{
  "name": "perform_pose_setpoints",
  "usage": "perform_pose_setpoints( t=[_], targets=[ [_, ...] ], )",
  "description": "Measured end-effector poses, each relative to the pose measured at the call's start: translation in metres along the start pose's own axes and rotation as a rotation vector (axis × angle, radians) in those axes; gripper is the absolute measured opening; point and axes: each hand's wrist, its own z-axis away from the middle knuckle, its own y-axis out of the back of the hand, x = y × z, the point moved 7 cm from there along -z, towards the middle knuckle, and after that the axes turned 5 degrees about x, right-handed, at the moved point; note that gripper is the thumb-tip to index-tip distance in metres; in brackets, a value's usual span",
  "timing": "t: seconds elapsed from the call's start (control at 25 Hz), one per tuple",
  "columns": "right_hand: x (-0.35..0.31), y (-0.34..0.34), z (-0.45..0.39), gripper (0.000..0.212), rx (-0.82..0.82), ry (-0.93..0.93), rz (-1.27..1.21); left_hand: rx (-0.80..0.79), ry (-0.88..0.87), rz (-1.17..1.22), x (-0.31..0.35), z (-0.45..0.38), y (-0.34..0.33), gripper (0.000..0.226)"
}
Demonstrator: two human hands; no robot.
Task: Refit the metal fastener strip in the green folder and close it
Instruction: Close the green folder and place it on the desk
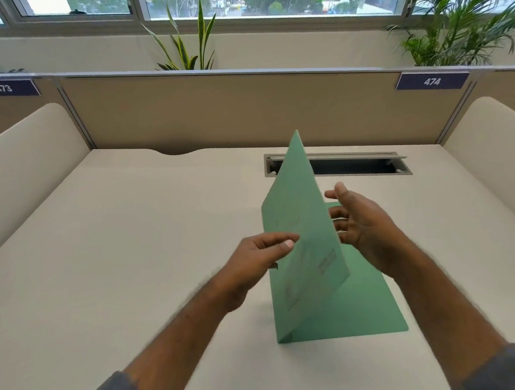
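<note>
A green folder (307, 246) lies on the beige desk (132, 249) right of centre, its back cover flat and its front cover raised almost upright. My left hand (254, 259) pinches the front cover's left edge between thumb and fingers. To the right, behind the raised cover, my right hand (362, 227) hovers with fingers spread and holds nothing. A small dark metal tip (276, 266) shows at the spine just under my left hand; the rest of the fastener strip is hidden by the cover.
A cable slot (355, 166) with an open metal flap is cut into the desk behind the folder. Beige partition walls (229, 111) close the desk at the back and both sides. Plants (188, 47) stand behind the partition.
</note>
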Motion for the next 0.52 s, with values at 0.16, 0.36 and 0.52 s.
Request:
perform_pose_setpoints(
  t=[0.16,0.36,0.52],
  targets=[
    [0.013,0.05,0.001,0.041,0.119,-0.032,0.064,0.024,0.067,-0.047,-0.028,-0.012,-0.007,0.016],
    [0.071,0.099,-0.003,0.05,0.358,-0.11,0.16,0.265,0.173,-0.267,-0.081,-0.027,0.024,0.011],
    [0.127,0.104,-0.005,0.054,0.348,-0.208,0.287,0.379,0.246,-0.439,-0.115,-0.03,0.042,0.026]
  ],
)
